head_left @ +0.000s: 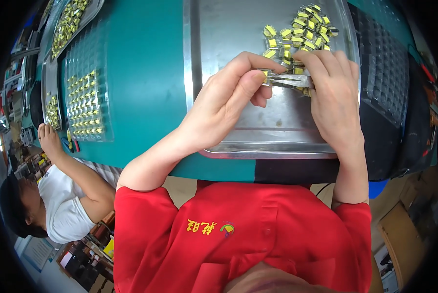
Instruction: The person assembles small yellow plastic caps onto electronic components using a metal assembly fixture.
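My left hand (231, 95) pinches a small transformer (267, 76), yellow-wrapped with metal pins, between thumb and fingers. Closed around a silver two-pronged tool (292, 80), my right hand (332, 90) holds its tips against or very near the pins. Whether the tool is tweezers or slim pliers I cannot tell, since my fingers cover its other end. Both hands are above a metal tray (238, 141). Just beyond them, a loose heap of similar yellow transformers (309, 34) lies in the tray, partly hidden by my fingers.
A clear compartment tray (382, 68) lies to the right on dark cloth. On the green table (141, 73), another clear tray (84, 105) holds rows of yellow parts. More metal trays of parts are at far left, where a co-worker's hand (50, 141) rests near the table edge.
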{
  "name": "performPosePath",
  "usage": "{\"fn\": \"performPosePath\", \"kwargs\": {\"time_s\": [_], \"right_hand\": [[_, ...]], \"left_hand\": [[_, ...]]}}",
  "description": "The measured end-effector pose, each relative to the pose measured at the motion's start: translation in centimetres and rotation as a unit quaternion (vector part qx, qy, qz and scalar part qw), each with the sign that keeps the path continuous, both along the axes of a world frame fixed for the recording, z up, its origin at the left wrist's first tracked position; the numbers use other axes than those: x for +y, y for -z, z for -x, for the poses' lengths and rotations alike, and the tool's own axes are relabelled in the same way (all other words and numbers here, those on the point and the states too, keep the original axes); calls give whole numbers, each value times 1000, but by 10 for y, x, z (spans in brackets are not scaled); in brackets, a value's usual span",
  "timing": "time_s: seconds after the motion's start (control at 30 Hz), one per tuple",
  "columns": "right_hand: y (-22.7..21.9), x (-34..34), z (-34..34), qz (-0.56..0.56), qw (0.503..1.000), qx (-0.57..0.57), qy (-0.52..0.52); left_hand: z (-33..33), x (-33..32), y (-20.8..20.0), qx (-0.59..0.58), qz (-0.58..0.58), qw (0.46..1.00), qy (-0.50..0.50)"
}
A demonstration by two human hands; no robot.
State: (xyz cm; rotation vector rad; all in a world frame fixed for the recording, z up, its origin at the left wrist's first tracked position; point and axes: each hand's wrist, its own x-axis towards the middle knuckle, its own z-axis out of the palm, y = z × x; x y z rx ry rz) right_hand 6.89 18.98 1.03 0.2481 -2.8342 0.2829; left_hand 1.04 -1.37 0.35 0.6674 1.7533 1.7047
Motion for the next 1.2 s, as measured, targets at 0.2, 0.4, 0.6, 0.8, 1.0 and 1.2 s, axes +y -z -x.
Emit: {"fn": "performPosePath", "kwargs": {"time_s": [0.2, 0.4, 0.6, 0.8, 1.0, 1.2], "right_hand": [[-1, 2, -1, 3, 1000, 0, 5], [0, 1, 0, 9, 1000, 5, -2], [2, 0, -1, 2, 1000, 14, -13], [8, 1, 0, -28, 999, 21, 10], [11, -3, 1, -33, 999, 28, 13], [5, -7, -2, -45, 999, 20, 15]], "left_hand": [[0, -1, 1, -1, -2, 1000, -9], [0, 0, 3, 31, 7, 999, -13], [-2, 1, 1, 35, 15, 999, -19], [-3, 1, 1, 47, 27, 998, -19], [-6, 3, 3, 39, -4, 998, -50], [-8, 3, 3, 60, -25, 995, -70]]}}
